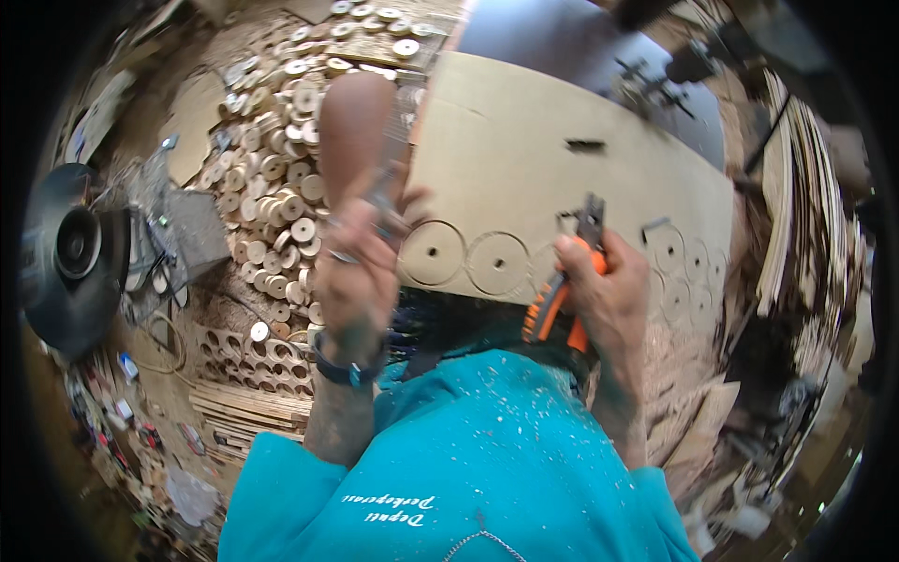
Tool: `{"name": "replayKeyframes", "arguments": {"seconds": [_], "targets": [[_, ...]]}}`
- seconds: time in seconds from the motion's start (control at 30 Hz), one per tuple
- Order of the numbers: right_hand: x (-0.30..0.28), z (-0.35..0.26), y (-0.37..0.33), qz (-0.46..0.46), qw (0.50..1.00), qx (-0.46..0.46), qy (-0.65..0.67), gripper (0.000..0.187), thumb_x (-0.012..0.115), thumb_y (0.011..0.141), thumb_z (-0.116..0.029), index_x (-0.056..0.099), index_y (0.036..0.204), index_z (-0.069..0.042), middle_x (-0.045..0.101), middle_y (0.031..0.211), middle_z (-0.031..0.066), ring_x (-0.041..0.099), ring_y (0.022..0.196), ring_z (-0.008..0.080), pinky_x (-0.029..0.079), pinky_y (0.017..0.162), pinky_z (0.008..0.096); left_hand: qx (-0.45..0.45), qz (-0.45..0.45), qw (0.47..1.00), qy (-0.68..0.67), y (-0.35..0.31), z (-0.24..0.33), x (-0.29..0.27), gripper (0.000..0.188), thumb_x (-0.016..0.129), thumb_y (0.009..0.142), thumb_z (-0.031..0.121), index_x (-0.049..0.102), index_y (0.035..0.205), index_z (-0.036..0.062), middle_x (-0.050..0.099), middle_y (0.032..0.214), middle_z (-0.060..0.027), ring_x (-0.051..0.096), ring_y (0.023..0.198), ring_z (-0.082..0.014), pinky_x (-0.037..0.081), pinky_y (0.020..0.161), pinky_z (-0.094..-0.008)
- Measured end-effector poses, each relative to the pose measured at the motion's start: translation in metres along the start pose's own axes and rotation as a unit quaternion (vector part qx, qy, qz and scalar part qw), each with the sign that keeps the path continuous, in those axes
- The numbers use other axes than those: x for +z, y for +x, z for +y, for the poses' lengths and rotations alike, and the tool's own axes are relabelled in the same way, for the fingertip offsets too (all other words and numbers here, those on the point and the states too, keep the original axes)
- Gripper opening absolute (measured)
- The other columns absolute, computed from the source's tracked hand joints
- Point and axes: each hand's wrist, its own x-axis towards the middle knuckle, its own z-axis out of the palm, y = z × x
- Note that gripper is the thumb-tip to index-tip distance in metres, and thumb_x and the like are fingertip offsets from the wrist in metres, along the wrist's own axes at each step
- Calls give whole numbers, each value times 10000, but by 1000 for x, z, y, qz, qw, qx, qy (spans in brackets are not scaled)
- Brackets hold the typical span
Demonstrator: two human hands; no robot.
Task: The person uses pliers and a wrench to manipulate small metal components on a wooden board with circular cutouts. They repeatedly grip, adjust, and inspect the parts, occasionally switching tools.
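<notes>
My right hand [607, 281] is closed round pliers [560, 286] with orange and black handles; their dark jaws point away over a pale plywood sheet [524, 122]. A small dark piece [567, 219] shows beside the jaws; whether they grip it I cannot tell. My left hand [361, 244], smeared by motion, is raised over the sheet's left edge with its fingers curled round something grey and metallic [382, 201], too blurred to name. Along the sheet's near edge run round cut outlines [498, 263], each with a centre hole. A short black bar [585, 146] lies farther up the sheet.
Many wooden discs [272, 169] are heaped on the left. A blurred brown rounded shape [356, 131] rises beyond my left hand. A black round machine [77, 244] stands far left. Plywood offcuts with round holes [257, 361] lie nearer, and thin wood strips [796, 197] stack at right.
</notes>
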Motion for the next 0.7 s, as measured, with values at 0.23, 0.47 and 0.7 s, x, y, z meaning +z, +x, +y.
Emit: {"name": "replayKeyframes", "arguments": {"seconds": [0.23,0.47,0.7], "targets": [[1,-4,-4,-1,1000,17,3,312,719,875,-313,660,842,-8,619,612,46,616,562,142,479,525,289,-328,-141,932,57,-42,-32,71,414,548,986,262,497,1294,-10,530,1269,-99,548,1026,-112,485,984,-347],[5,2,-6,33,999,21,-6,399,643,907,-409,649,811,-22,583,552,84,618,528,258,467,562,401,-423,-118,896,-63,-44,-44,63,344,526,984,302,566,1147,1,565,1085,-82,573,1064,-170,537,950,-409],[5,9,-1,43,998,10,55,392,557,971,-374,663,854,-14,574,547,94,594,501,250,451,536,385,-382,-116,917,22,-44,-52,62,280,625,915,239,637,943,-39,597,1069,-147,648,964,-228,597,866,-419]]}}
